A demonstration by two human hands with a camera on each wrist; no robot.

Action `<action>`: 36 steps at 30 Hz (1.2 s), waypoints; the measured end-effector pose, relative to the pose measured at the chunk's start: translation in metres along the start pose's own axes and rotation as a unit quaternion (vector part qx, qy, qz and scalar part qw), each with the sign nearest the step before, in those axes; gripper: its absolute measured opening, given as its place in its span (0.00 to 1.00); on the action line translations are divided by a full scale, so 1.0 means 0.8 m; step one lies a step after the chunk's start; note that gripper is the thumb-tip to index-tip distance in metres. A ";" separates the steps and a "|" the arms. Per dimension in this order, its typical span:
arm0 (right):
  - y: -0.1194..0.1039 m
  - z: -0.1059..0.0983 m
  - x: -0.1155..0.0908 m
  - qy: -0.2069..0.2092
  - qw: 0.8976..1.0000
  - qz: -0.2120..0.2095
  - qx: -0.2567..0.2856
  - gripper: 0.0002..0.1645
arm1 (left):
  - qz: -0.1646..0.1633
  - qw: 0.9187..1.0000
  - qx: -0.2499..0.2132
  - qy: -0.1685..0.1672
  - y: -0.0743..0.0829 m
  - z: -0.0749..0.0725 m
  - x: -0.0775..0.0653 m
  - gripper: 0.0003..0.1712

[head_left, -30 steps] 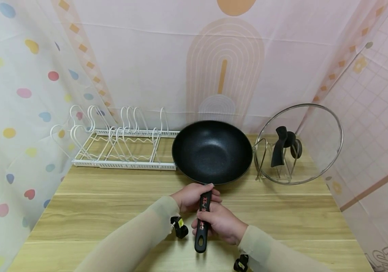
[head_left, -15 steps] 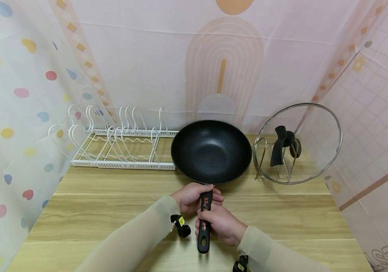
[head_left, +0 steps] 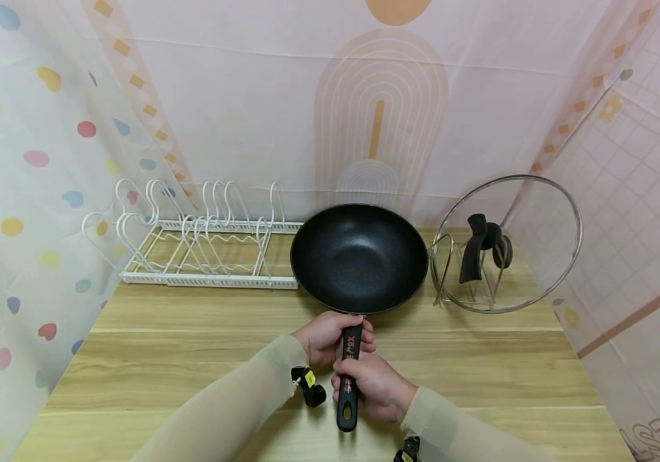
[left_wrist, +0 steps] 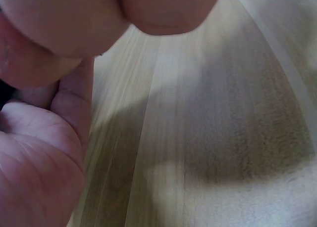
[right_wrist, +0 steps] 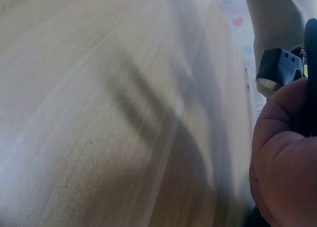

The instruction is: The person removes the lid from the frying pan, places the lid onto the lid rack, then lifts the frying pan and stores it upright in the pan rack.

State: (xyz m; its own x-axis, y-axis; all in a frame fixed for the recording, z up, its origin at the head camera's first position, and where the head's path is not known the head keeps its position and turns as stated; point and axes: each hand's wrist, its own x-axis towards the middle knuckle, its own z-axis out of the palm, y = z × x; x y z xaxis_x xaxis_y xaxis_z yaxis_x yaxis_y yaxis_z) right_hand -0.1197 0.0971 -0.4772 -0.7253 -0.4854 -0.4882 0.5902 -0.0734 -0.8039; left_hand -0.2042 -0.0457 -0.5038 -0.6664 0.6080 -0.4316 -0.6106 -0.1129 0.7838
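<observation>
A black wok (head_left: 361, 263) is in the middle of the head view, its dark inside facing up and its handle (head_left: 347, 404) pointing toward the person. Close to the pan body, my left hand (head_left: 325, 335) holds the handle, thumb along the top and fingers beneath. My right hand (head_left: 381, 386) grips the same handle further back, with its thumb across the red lettering. The handle's end, with a hanging hole, sticks out below both hands. In the right wrist view, curled fingers (right_wrist: 277, 113) wrap a dark strip of the handle at the right edge.
To the wok's left stands a white wire rack (head_left: 208, 280) with upright loops. On the right, a glass lid (head_left: 544, 256) with a black knob leans upright in a small metal stand (head_left: 442, 273). Patterned cloth (head_left: 237, 115) hangs behind and at the sides of the wooden table (head_left: 191, 346).
The handle's free end has shifted slightly right, with both hands keeping hold of it. The wok body, rack and lid stay nearly where they were; the head view moved a little.
</observation>
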 end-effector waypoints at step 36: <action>0.010 0.001 0.002 -0.014 0.997 0.032 0.073 0.05 | -0.044 0.995 -0.079 -0.046 0.004 0.008 -0.003 0.13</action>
State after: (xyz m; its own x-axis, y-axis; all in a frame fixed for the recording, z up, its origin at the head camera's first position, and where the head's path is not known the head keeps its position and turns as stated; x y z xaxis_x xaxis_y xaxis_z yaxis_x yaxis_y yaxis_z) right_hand -0.1155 0.0950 -0.4840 -0.6757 -0.5171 -0.5253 0.6815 -0.1665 -0.7126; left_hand -0.2019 -0.0424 -0.4977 -0.5708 0.6889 -0.4468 -0.7290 -0.1748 0.6618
